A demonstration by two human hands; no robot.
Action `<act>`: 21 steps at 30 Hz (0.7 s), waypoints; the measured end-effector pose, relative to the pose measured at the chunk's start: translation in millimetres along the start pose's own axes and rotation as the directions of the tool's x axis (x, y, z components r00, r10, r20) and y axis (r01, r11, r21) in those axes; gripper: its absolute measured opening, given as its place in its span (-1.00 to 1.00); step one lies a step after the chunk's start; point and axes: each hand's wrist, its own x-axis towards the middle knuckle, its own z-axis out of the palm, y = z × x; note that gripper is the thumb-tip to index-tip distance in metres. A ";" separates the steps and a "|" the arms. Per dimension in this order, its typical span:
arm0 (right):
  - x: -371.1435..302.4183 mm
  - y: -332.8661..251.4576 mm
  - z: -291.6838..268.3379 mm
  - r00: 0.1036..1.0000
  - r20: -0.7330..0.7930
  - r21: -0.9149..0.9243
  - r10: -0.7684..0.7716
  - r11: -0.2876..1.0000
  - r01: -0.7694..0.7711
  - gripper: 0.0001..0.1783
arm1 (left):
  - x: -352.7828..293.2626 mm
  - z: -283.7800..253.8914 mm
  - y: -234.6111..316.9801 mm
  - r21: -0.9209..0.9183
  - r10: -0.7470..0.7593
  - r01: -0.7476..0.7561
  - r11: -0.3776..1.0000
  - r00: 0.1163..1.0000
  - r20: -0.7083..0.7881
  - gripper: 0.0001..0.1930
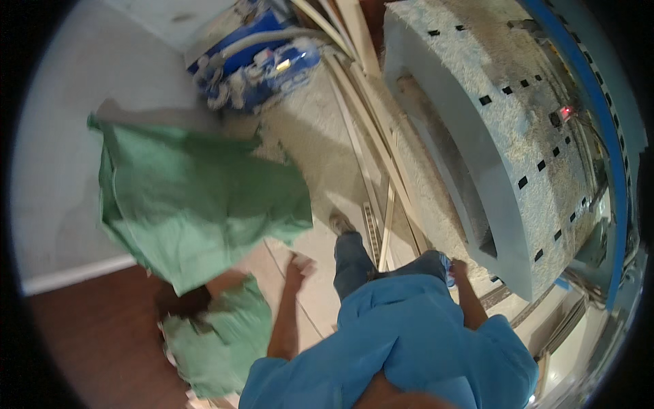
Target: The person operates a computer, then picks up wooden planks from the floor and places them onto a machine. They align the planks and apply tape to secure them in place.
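Observation:
My left hand (pixel 300 264) hangs beside my left leg, smeared by motion, so its fingers cannot be made out. Nearest to it is a large green sack (pixel 204 198), bulging and wrinkled, against the wall on the left. By my right thigh, my right hand (pixel 458 268) is closed around a small blue-and-white thing (pixel 447 266), mostly hidden and too small to name. To the right stands a grey machine (pixel 504 177) whose top is coated in pale wood shavings, with several black square marks on it.
A second green sack (pixel 228 334) lies near a brown panel (pixel 95 334) at lower left. Long wooden strips (pixel 371 123) run along the floor beside the machine. A dusty blue motor-like unit (pixel 272 71) stands at the back. Sawdust (pixel 300 129) covers the floor there.

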 end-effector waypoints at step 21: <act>-215.8 -123.8 221.6 0.947 -0.233 0.262 -0.222 0.923 0.281 -0.54 | -307.4 450.5 338.1 -0.444 0.511 0.251 0.860 -0.433 0.743 -0.69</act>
